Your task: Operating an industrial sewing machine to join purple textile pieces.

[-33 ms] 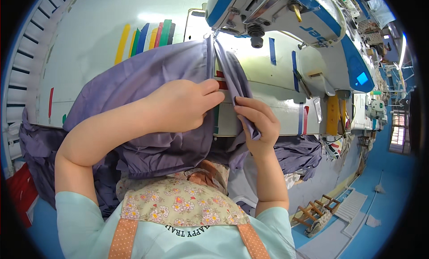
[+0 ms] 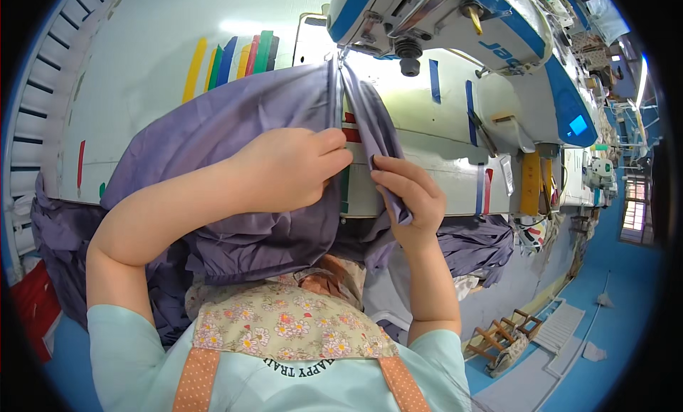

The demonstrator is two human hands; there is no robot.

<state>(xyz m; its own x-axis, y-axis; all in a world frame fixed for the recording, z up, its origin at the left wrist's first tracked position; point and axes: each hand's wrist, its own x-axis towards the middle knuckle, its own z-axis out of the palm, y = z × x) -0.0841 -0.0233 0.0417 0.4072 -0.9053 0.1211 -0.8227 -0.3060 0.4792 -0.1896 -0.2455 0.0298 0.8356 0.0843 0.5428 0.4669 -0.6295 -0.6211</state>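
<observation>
Purple fabric [image 2: 235,113] lies over the sewing table, narrowing toward the needle area of a white and blue sewing machine [image 2: 434,20]. It parts into a wide left piece and a narrow, folded right strip [image 2: 370,113]. My left hand [image 2: 299,166] is closed at the inner edge of the left piece, its fingertips curled and partly hidden. With its fingers and thumb, my right hand [image 2: 416,191] pinches the folded strip, whose end hangs below the fingers. A gap between the two pieces shows the tabletop and red tape.
Coloured tape strips [image 2: 228,60] mark the tabletop at the left. Scissors [image 2: 485,133] lie on the right, near a yellow upright piece [image 2: 528,184]. More purple fabric [image 2: 477,245] is heaped below the right edge. A wooden stool [image 2: 501,334] stands on the floor.
Both hands have shifted very slightly to the left, still gripping the fabric. The right strip has moved slightly with the hand.
</observation>
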